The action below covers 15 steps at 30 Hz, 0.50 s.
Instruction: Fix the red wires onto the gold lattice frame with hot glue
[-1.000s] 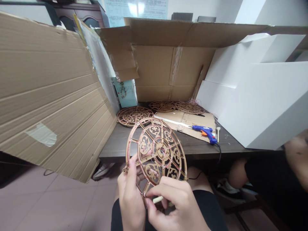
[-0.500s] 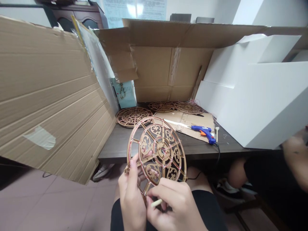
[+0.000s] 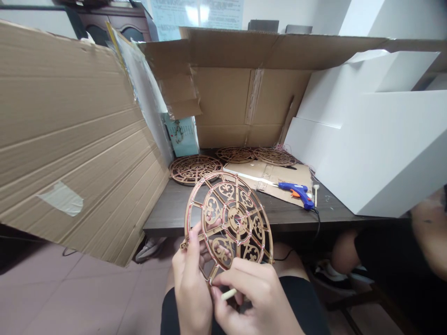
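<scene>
My left hand grips the lower left rim of a round, gold-coloured openwork panel, thumb in front and fingers behind. Scrollwork fills the panel's inner ring, and thin red and white wires run along its rings and spokes. My right hand is closed around a short pale stick, whose blunt end pokes out between the fingers. Its thumb and index fingertips press at the panel's bottom rim, close to a wire; the exact contact is hidden. The panel is tilted up above my lap.
Similar round panels lie on the dark table. A blue glue gun rests on a cardboard sheet, near another pale stick. Cardboard walls and white boxes surround the table. Another person's arm and leg show at right.
The view has shifted very slightly. Both hands keep the same hold on the panel and the stick, with barely any movement.
</scene>
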### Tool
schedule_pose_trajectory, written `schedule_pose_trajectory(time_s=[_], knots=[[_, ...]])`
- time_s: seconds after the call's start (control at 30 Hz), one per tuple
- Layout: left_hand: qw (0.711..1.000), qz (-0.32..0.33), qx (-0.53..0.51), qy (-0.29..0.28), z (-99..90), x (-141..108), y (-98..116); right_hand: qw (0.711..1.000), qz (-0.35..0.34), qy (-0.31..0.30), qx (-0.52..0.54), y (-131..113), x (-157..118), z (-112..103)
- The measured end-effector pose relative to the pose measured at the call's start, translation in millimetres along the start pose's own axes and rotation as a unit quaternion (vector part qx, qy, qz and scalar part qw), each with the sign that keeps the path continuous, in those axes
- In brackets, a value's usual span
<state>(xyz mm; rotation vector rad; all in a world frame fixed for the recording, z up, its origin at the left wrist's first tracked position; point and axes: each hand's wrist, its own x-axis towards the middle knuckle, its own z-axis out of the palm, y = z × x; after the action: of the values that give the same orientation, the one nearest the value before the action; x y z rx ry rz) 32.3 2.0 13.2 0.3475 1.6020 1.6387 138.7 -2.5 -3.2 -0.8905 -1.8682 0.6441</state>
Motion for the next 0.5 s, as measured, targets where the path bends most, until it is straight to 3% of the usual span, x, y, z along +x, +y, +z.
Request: schedule_pose_trajectory(time_s=[0.2, 0.5], knots=[[1.000, -0.018, 0.008, 0.007, 1.4, 0.0, -2.8, 0.997, -0.038, 0.047, -0.054, -1.4, 1.0, 1.8], [1.000, -0.007, 0.002, -0.010, 1.6, 1.1, -4.3, 0.997, -0.035, 0.034, -0.060, 3.2, 3.3, -0.1]])
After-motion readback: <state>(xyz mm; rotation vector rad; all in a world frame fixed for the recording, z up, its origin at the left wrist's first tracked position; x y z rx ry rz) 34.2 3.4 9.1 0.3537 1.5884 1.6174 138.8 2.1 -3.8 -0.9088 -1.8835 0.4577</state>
